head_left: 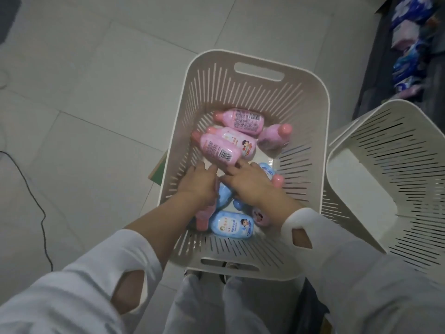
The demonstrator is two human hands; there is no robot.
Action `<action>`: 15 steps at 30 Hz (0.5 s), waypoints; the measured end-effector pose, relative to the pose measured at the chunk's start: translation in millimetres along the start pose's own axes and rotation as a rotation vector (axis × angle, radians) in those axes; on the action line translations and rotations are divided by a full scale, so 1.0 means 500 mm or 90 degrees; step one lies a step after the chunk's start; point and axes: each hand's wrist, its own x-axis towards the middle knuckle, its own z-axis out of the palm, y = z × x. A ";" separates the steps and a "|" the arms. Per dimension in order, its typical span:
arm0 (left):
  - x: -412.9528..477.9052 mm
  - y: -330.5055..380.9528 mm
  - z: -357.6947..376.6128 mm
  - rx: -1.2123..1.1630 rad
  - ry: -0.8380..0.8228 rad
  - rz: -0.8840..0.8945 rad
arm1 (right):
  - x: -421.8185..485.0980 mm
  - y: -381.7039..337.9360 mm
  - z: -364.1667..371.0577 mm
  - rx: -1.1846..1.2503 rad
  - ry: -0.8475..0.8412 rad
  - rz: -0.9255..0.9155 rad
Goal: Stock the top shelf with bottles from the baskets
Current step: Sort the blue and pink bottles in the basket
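Barcoded pink bottle (216, 148) lies in the basket (325, 112), cap toward the left wall and base toward the hands. Right hand (250, 183) is nearer, its extended fingers (237, 165) at the base. Left hand (197, 184) is alongside, spread and empty.

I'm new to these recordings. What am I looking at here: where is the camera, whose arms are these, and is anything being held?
No machine here: a person wears one camera on the head, looking forward and down. Their left hand and right hand reach into a slotted white basket, among pink bottles and blue bottles lying flat. Both hands touch the base of one barcoded pink bottle; whether they grip it is unclear. A second basket stands to the right, no bottles visible inside.
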 end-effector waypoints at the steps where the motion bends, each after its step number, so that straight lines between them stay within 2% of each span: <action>1: 0.000 0.001 0.000 0.007 0.008 -0.013 | 0.001 -0.002 0.007 -0.013 -0.005 0.009; 5: 0.007 0.001 -0.005 0.043 0.030 -0.024 | 0.012 -0.024 0.027 -0.043 0.000 0.053; 9: 0.008 -0.009 -0.012 0.057 -0.006 0.000 | 0.016 -0.037 0.025 -0.046 0.049 0.078; 12: -0.001 -0.011 -0.021 0.085 -0.038 0.018 | 0.002 -0.029 0.010 -0.050 0.020 0.080; 15: -0.012 -0.005 -0.031 0.098 -0.034 0.096 | -0.022 -0.001 -0.015 0.005 -0.018 0.090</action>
